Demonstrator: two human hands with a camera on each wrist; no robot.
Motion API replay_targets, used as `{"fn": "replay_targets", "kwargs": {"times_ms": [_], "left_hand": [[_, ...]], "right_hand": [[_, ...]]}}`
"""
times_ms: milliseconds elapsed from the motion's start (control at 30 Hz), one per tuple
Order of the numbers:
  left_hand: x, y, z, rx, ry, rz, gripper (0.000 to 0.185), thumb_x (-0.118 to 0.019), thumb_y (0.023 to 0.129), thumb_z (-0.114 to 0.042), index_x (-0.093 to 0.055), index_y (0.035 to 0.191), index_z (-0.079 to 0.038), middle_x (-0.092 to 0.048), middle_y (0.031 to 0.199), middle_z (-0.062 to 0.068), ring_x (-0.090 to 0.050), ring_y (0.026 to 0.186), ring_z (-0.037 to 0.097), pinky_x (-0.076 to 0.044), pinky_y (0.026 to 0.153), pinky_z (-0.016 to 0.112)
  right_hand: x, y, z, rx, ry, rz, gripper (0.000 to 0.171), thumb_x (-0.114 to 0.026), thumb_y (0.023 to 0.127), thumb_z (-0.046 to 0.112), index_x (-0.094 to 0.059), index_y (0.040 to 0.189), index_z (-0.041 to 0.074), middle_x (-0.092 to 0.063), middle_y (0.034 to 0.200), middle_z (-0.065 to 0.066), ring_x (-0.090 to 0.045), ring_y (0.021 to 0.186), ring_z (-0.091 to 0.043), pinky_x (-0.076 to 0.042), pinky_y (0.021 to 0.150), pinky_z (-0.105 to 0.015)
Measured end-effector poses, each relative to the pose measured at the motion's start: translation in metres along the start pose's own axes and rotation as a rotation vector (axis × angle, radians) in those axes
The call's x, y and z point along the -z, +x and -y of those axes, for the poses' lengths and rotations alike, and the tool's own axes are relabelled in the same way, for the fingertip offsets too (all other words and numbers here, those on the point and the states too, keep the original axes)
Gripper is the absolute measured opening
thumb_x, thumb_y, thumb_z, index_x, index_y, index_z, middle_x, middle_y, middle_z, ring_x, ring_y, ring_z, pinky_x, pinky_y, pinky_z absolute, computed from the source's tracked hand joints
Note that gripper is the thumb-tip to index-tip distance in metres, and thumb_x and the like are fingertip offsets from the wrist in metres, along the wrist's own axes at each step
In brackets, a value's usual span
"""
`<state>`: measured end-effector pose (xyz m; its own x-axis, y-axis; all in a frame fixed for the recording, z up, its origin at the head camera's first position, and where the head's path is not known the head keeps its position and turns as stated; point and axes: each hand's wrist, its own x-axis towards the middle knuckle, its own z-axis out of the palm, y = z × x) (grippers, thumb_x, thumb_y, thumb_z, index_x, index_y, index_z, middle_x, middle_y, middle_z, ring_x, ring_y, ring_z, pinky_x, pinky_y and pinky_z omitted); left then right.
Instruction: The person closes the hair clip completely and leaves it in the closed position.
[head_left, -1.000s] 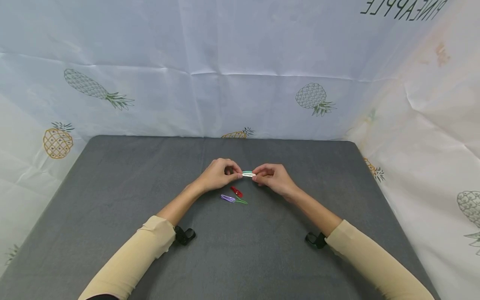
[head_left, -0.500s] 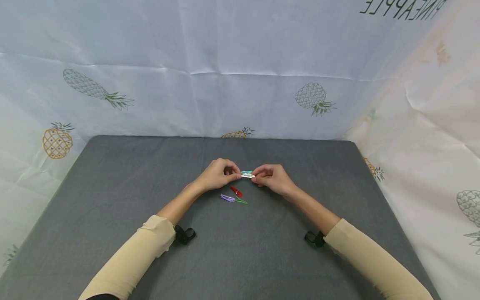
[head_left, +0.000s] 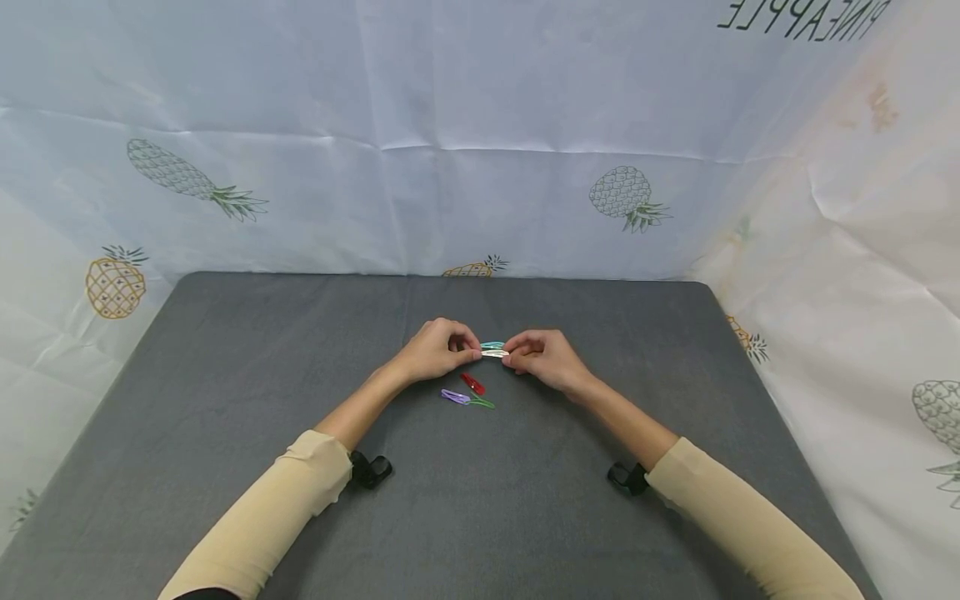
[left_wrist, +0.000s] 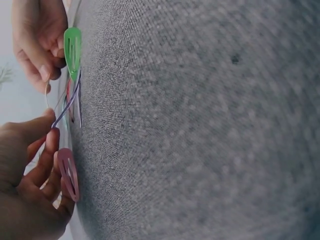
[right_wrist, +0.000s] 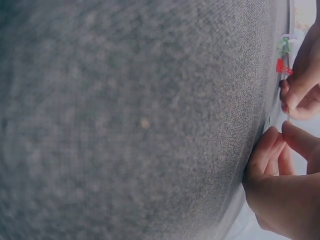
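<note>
From the head view, we see both hands meeting over the grey table mat (head_left: pixel 225 375). Our left hand (head_left: pixel 433 352) and right hand (head_left: pixel 546 359) each pinch one end of a small pale hair clip (head_left: pixel 493 350), teal along its upper edge, which spans the short gap between the two sets of fingertips. The other fingers of both hands are curled in. Just nearer to us than the fingertips lies a red clip (head_left: pixel 472 382), and a little nearer again a purple clip (head_left: pixel 454 397) with a green clip (head_left: pixel 483 403) touching its end.

In the left wrist view, our left hand (left_wrist: pixel 30 190) sits at the lower left, its fingers curled, the tips closed on a thin wire-like part of the held clip. A pink-red clip (left_wrist: pixel 68 172) lies right beside these fingers on the mat, and a green clip (left_wrist: pixel 72 50) lies next to the right hand (left_wrist: pixel 37 40) at the upper left.

In the right wrist view, our right hand (right_wrist: pixel 285 180) shows at the lower right with fingers bent toward the thumb; the held clip is barely visible there. Past the fingertips, the red clip (right_wrist: pixel 281 66) and green clip (right_wrist: pixel 284 46) appear small near the left hand (right_wrist: pixel 302 85).
</note>
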<state>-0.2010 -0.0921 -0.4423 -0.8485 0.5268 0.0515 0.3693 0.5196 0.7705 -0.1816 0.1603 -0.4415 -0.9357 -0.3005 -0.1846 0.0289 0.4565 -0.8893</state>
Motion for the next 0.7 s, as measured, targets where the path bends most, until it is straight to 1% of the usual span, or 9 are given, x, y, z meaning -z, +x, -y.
{"fn": "replay_targets", "kwargs": {"times_ms": [200,433,700], "left_hand": [[-0.0003,0.0007,0.0003,0.028,0.012,0.002,0.008,-0.079,0.100,-0.015,-0.082,0.100,-0.007,-0.074,0.085,0.006,-0.052,0.065,0.009,-0.041,0.064,0.023],[-0.0018,0.0009,0.0002,0.020,0.013,0.008,0.009,-0.079,0.100,-0.014,-0.082,0.099,-0.006,-0.075,0.084,0.007,-0.051,0.064,0.008,-0.041,0.063,0.023],[-0.0028,0.0021,0.0009,0.038,0.014,0.012,0.009,-0.079,0.100,-0.014,-0.082,0.099,-0.006,-0.075,0.084,0.007,-0.050,0.063,0.007,-0.039,0.062,0.023]], "right_hand": [[-0.0027,0.0006,-0.0013,0.010,-0.011,-0.003,0.019,-0.077,0.100,0.011,-0.078,0.118,0.002,-0.081,0.098,-0.013,-0.072,0.078,-0.011,-0.057,0.071,-0.025],[-0.0031,-0.0008,-0.0010,0.030,-0.019,-0.006,0.020,-0.077,0.100,0.010,-0.077,0.117,-0.001,-0.080,0.100,-0.020,-0.071,0.077,-0.011,-0.057,0.070,-0.025],[-0.0039,-0.0008,0.0015,0.037,-0.016,-0.007,0.020,-0.076,0.100,0.007,-0.077,0.118,-0.003,-0.080,0.099,-0.019,-0.071,0.076,-0.009,-0.057,0.069,-0.024]]}}
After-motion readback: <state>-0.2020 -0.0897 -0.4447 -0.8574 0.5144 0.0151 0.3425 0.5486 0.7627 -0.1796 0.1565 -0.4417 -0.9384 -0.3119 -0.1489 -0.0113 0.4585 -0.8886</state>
